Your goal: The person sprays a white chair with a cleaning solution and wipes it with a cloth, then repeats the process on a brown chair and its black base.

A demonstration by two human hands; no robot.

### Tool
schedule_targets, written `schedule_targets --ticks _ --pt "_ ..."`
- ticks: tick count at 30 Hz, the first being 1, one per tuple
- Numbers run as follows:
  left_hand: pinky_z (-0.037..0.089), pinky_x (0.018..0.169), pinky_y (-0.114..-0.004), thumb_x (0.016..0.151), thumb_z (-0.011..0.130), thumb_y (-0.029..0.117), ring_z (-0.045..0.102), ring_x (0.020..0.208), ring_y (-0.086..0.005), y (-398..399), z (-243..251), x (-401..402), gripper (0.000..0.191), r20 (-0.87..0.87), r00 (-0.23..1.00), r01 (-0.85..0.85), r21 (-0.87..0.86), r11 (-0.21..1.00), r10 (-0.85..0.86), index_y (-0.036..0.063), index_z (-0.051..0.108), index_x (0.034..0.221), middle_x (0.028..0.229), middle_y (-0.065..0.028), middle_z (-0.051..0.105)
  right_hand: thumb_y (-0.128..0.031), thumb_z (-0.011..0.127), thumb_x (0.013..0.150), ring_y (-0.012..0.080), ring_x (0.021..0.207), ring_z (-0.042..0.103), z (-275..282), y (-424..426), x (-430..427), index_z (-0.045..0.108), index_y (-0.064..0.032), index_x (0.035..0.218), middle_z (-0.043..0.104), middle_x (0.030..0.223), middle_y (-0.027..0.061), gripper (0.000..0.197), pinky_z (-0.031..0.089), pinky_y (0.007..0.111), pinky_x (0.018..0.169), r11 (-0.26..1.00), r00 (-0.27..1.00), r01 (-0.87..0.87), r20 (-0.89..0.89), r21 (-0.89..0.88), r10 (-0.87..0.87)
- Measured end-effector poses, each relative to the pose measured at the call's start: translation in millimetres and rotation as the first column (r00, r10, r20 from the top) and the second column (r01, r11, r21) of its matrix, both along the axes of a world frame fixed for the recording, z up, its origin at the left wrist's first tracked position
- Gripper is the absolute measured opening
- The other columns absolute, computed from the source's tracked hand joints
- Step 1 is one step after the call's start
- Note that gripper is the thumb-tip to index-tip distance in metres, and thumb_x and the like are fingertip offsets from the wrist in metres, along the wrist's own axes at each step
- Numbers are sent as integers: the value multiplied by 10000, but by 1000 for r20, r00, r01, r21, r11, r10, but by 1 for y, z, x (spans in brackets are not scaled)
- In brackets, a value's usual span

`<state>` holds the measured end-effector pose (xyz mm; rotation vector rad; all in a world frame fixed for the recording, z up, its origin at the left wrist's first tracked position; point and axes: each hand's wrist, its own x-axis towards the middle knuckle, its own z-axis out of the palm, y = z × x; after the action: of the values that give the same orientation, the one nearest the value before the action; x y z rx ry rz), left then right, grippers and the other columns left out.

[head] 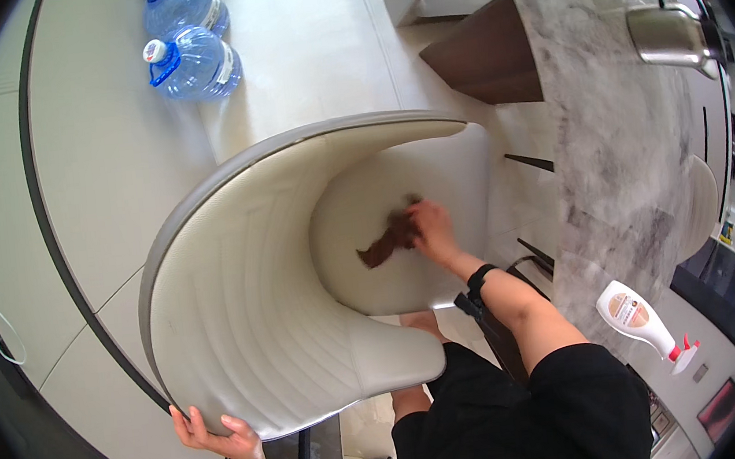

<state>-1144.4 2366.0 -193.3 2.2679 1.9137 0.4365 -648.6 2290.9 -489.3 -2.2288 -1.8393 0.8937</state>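
In front of me stands a cream leather-look chair [257, 260] with a curved, ribbed backrest. My right hand [433, 231] grips a dark brown cloth [386, 247] against the flat chair seat [346, 211]; hand and cloth are slightly blurred. At the lower left, my left hand [221, 437] holds the top edge of the backrest, its thumb on the inner face and the other fingers at the rim. A black strap circles my right wrist.
A marbled table [611, 139] stands on the right, bearing a white spray bottle [638, 316] with a red trigger and a steel kettle [667, 34]. Large clear water bottles [195, 63] are on the pale floor at the upper left. A brown chair [490, 52] sits partly under the table.
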Motion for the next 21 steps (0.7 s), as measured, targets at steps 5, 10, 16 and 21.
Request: schedule_targets --ticks 5,10,16,21 --pt "292 1193 -549 1018 483 233 304 1466 -404 -19 47 36 544 -10 1000 3 -16 1000 -3 22 364 1505 1583 -252 258 -213 712 937 287 1202 582 56 71 78 489 -2 1338 610 1309 138 505 466 405 1037 529 367 849 -697 -20 -616" --pt "245 1222 -533 1010 508 229 271 1502 -391 -45 95 87 615 61 998 24 -71 997 -19 21 307 1553 1629 -213 249 -202 644 990 229 1201 559 107 113 30 457 -7 1365 611 1258 116 462 450 378 1044 489 254 868 -769 -86 -586" --pt "239 1239 -443 975 634 246 289 1525 -292 -85 138 134 782 425 859 -242 -158 957 287 6 252 1614 1667 -188 256 -228 628 1023 161 1115 595 264 42 -70 459 -23 1335 629 1195 76 410 489 367 992 908 44 399 -986 -130 -160" --pt "425 1082 -378 989 664 306 557 1233 -245 -141 179 93 617 573 636 -267 -466 844 517 -46 478 1460 1409 -150 563 -339 615 1044 201 1200 592 378 -85 -92 323 -22 1479 556 1368 135 612 584 369 906 939 33 182 -952 -293 -304"
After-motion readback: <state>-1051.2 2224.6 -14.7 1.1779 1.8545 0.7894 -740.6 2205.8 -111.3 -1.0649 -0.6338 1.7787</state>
